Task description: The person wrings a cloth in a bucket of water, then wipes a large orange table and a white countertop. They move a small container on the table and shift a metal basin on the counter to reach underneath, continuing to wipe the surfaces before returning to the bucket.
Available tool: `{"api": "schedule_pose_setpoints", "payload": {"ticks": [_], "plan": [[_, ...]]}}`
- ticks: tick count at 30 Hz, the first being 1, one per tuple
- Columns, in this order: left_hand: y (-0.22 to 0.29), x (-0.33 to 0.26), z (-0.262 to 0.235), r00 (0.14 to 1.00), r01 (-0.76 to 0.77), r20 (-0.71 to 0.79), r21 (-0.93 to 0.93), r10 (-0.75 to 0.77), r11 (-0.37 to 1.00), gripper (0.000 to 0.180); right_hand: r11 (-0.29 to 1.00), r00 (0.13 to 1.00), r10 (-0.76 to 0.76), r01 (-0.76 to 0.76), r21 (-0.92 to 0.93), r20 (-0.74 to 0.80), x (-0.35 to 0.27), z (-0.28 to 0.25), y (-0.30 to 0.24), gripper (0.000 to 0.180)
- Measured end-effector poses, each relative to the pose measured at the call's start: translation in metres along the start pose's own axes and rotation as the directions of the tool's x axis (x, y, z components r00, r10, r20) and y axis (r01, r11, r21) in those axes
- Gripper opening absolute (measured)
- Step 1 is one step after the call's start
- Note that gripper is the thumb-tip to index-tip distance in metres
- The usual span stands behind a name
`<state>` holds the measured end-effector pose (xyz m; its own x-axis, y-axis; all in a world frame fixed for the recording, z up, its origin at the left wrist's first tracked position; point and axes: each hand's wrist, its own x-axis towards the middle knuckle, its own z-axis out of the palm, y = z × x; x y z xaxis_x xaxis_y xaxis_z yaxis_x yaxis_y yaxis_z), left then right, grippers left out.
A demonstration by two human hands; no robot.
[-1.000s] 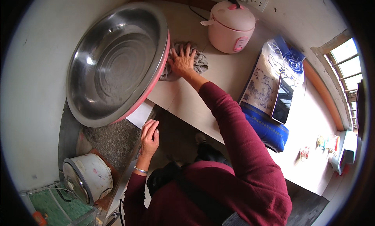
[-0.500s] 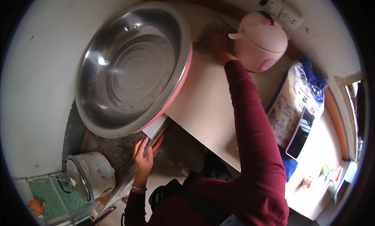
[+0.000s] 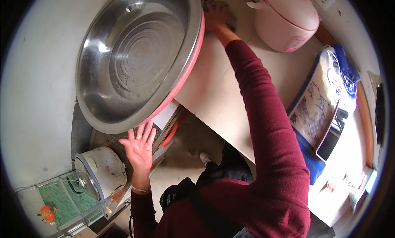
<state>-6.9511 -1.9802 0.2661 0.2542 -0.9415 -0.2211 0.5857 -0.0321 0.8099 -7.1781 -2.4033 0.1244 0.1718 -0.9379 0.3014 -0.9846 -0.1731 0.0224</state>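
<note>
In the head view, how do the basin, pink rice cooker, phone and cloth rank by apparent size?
1. Basin
2. Pink rice cooker
3. Phone and cloth: unsure, since the right hand covers part of the cloth.

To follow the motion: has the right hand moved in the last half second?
Yes: the right hand moved left, away from the cooker, toward the basin.

No wording or number legible; clock positions taken from view centre. Printed sack (image 3: 310, 104), 3 o'clock: blue marks on the white upper end, blue-grey pictorial print on the body; any characters blurred. Pink rice cooker (image 3: 284, 20), between 1 and 2 o'clock: control panel (image 3: 296, 43) on its front bears small marks, too fine to read. Black item (image 3: 169, 197), between 6 and 7 o'clock: pale marks, unresolved.
</note>
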Motion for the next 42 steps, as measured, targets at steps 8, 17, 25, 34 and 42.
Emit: {"api": "schedule_pose_setpoints", "payload": {"ticks": [8, 17, 25, 34, 42], "plan": [[0.022, 0.04, 0.029, 0.978, 0.166, -0.058, -0.364, -0.2, 0.916, 0.052, 0.968, 0.993, -0.072, 0.093, 0.232, -0.098, -0.095, -0.025, -0.022, 0.041], [0.036, 0.04, 0.047, 0.957, 0.146, -0.174, -0.41, -0.234, 0.901, 0.04, 0.992, 0.985, 0.124, -0.119, 0.051, -0.116, -0.045, 0.0, 0.027, 0.046], [0.064, 0.034, 0.076, 0.94, 0.261, -0.045, -0.55, -0.34, 0.793, 0.03, 0.995, 0.996, -0.094, 0.093, 0.035, 0.012, -0.041, -0.016, 0.002, 0.047], [0.078, 0.042, 0.089, 0.95, 0.228, -0.065, -0.52, -0.304, 0.823, 0.032, 0.934, 0.929, -0.354, 0.345, 0.094, 0.106, -0.135, -0.071, -0.053, 0.048], [0.074, 0.056, 0.088, 0.936, 0.241, -0.097, -0.523, -0.338, 0.817, 0.078, 0.822, 0.868, -0.494, 0.443, 0.358, 0.06, -0.219, -0.102, -0.119, 0.055]]}}
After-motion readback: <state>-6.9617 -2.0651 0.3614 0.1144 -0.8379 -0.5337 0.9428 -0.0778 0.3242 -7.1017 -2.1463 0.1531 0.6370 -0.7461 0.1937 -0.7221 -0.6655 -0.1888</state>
